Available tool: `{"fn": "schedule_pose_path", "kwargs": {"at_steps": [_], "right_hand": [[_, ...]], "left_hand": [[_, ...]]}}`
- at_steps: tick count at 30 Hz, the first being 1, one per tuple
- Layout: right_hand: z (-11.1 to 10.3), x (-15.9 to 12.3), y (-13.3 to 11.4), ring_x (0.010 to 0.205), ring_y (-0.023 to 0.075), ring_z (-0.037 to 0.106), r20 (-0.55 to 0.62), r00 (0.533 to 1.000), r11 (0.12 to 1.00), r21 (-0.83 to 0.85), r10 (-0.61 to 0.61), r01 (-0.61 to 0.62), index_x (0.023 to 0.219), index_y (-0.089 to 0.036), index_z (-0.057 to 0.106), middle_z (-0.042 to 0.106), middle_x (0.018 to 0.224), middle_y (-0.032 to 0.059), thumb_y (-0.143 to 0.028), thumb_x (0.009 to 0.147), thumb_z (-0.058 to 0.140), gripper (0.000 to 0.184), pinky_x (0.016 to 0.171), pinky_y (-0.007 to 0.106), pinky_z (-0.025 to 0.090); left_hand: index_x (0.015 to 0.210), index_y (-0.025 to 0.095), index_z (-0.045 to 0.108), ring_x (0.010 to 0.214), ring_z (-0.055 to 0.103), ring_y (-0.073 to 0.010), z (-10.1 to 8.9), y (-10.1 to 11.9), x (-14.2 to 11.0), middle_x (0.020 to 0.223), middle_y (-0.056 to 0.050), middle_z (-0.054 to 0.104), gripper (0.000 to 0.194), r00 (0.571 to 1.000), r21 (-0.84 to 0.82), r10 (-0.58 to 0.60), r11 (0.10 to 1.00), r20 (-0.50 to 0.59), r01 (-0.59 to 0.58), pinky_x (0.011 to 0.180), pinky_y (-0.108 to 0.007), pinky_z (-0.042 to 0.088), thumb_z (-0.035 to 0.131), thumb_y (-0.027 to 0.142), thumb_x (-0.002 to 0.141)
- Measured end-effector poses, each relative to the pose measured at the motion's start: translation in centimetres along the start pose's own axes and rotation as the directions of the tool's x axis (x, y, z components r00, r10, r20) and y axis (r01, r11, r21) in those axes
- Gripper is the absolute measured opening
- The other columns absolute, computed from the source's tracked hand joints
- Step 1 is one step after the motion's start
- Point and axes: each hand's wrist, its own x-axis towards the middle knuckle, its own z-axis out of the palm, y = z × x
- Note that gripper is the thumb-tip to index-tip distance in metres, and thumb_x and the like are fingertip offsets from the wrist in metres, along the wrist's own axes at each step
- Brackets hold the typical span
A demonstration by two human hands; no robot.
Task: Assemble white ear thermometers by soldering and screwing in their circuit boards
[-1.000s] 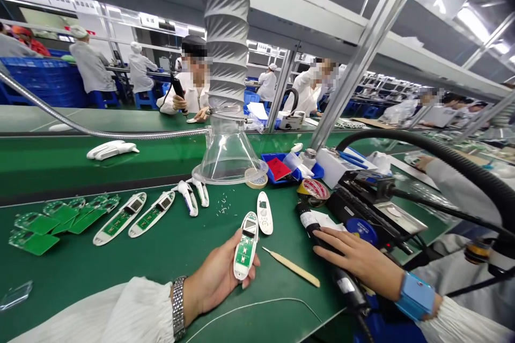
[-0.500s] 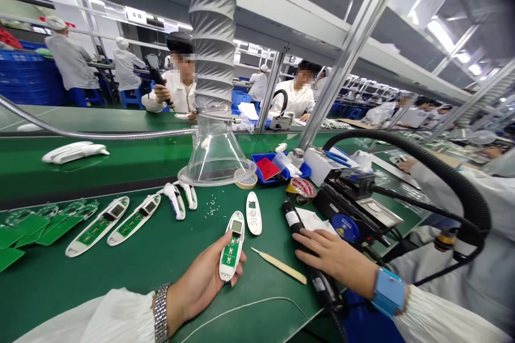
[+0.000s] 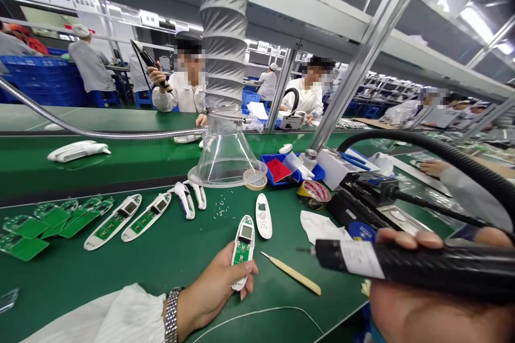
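In my left hand point(image 3: 215, 284) I hold a white handheld device housing point(image 3: 244, 246), face up, with a green circuit board and a small grey screen inside; my thumb lies across its lower half. My right hand point(image 3: 434, 300) is wrapped round a black electric screwdriver point(image 3: 402, 262), raised near the camera with its thin bit pointing left. On the green mat between the hands lies a wooden-handled pick point(image 3: 293, 274). Just beyond the held housing rests a white oval cover point(image 3: 264, 216) with cut-outs. Small white pieces point(image 3: 221, 206) are scattered past the left hand.
Two similar housings point(image 3: 147, 217) and green circuit boards point(image 3: 68, 220) lie on the left. A clear funnel-shaped hood point(image 3: 227, 163) hangs in the middle. A blue tray point(image 3: 277, 174), tape roll point(image 3: 314, 193) and black box point(image 3: 350, 209) stand right. Co-workers point(image 3: 185, 86) sit opposite.
My right hand has picked up the electric screwdriver from the mat and lifted it toward the camera. My left thumb has shifted down over the circuit board. The view has turned slightly left.
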Motion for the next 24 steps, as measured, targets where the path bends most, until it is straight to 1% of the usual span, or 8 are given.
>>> {"fn": "schedule_pose_path", "kwargs": {"at_steps": [2, 3, 4, 8, 11, 14, 20, 24], "right_hand": [[1.9, 0.0, -1.7, 0.079, 0.0294, 0.051, -0.135, 0.936, 0.9, 0.349, 0.324, -0.261, 0.139, -0.033, 0.018, 0.038, 0.076, 0.0083, -0.044, 0.085, -0.005, 0.06, 0.068, 0.045, 0.047], [2.7, 0.0, -2.3, 0.067, 0.0253, 0.047, -0.15, 0.895, 0.814, 0.499, 0.42, -0.298, 0.137, -0.031, 0.026, 0.033, 0.07, 0.0048, -0.043, 0.085, -0.008, 0.062, 0.063, 0.041, 0.046], [3.5, -0.1, -2.8, 0.06, 0.0225, 0.043, -0.13, 0.884, 0.759, 0.578, 0.449, -0.301, 0.136, -0.03, 0.027, 0.029, 0.066, 0.0026, -0.042, 0.084, -0.015, 0.068, 0.058, 0.038, 0.044], [5.6, -0.6, -3.5, 0.046, 0.0186, 0.037, -0.046, 0.939, 0.699, 0.68, 0.342, -0.222, 0.127, -0.026, 0.034, 0.033, 0.053, 0.0007, -0.041, 0.072, -0.036, 0.091, 0.047, 0.032, 0.037], [6.9, -0.8, -3.0, 0.043, 0.0163, 0.04, -0.032, 0.954, 0.69, 0.698, 0.299, -0.193, 0.103, -0.028, 0.049, 0.041, 0.049, -0.0006, -0.066, 0.081, -0.003, 0.068, 0.045, 0.029, 0.037], [7.9, -1.0, -2.2, 0.043, 0.0159, 0.042, -0.064, 0.968, 0.632, 0.768, 0.242, -0.107, 0.092, -0.032, 0.057, 0.048, 0.049, -0.0036, -0.079, 0.068, 0.035, 0.057, 0.044, 0.027, 0.036], [8.5, -1.3, -1.1, 0.043, 0.0143, 0.043, -0.056, 0.971, 0.584, 0.806, 0.232, -0.093, 0.095, -0.03, 0.06, 0.053, 0.051, -0.0036, -0.079, 0.065, 0.04, 0.06, 0.043, 0.025, 0.036], [8.4, -1.5, -1.1, 0.04, 0.0122, 0.043, 0.005, 0.988, 0.568, 0.818, 0.152, -0.092, 0.08, -0.023, 0.061, 0.052, 0.051, -0.0034, -0.079, 0.067, 0.036, 0.063, 0.04, 0.025, 0.036]], "left_hand": [[0.08, 0.016, 0.048, 0.047, 0.045, -0.0064, 0.0, -0.1, -0.1, 0.067, 0.002, 0.054, 0.035, 1.0, 0.019, 0.003, 1.0, -0.008, -0.003, 0.043, -0.02, 0.031, 0.071, 0.035, 0.063], [0.079, 0.016, 0.047, 0.047, 0.045, -0.0064, 0.0, -0.2, -0.1, 0.067, 0.002, 0.054, 0.035, 1.0, 0.028, 0.009, 1.0, -0.007, -0.008, 0.043, -0.02, 0.031, 0.07, 0.037, 0.064], [0.079, 0.016, 0.047, 0.047, 0.045, -0.0066, 0.0, -0.3, -0.2, 0.068, 0.002, 0.054, 0.035, 1.0, 0.036, 0.014, 0.999, -0.001, -0.014, 0.043, -0.02, 0.031, 0.069, 0.038, 0.064], [0.079, 0.017, 0.045, 0.047, 0.044, -0.0065, 0.1, -0.4, -0.1, 0.066, 0.002, 0.053, 0.032, 0.999, 0.068, 0.034, 0.997, 0.03, -0.036, 0.043, -0.02, 0.03, 0.066, 0.039, 0.067], [0.079, 0.016, 0.045, 0.047, 0.044, -0.0062, 0.1, -0.5, 0.0, 0.067, 0.002, 0.053, 0.031, 0.999, 0.078, 0.027, 0.996, 0.033, -0.029, 0.043, -0.02, 0.031, 0.064, 0.038, 0.068], [0.081, 0.016, 0.044, 0.048, 0.045, -0.0063, 0.1, -0.4, 0.1, 0.067, 0.002, 0.053, 0.031, 0.999, 0.081, 0.025, 0.996, 0.042, -0.028, 0.043, -0.02, 0.032, 0.063, 0.038, 0.067], [0.081, 0.016, 0.042, 0.049, 0.045, -0.006, -0.1, -0.4, 0.0, 0.068, 0.003, 0.051, 0.032, 0.999, 0.098, 0.018, 0.995, 0.043, -0.022, 0.044, -0.02, 0.032, 0.061, 0.039, 0.069], [0.083, 0.017, 0.04, 0.048, 0.046, -0.0064, -0.2, -0.8, 0.1, 0.068, 0.004, 0.05, 0.035, 0.998, 0.175, 0.061, 0.982, 0.032, -0.066, 0.045, -0.021, 0.034, 0.058, 0.046, 0.072]]}}
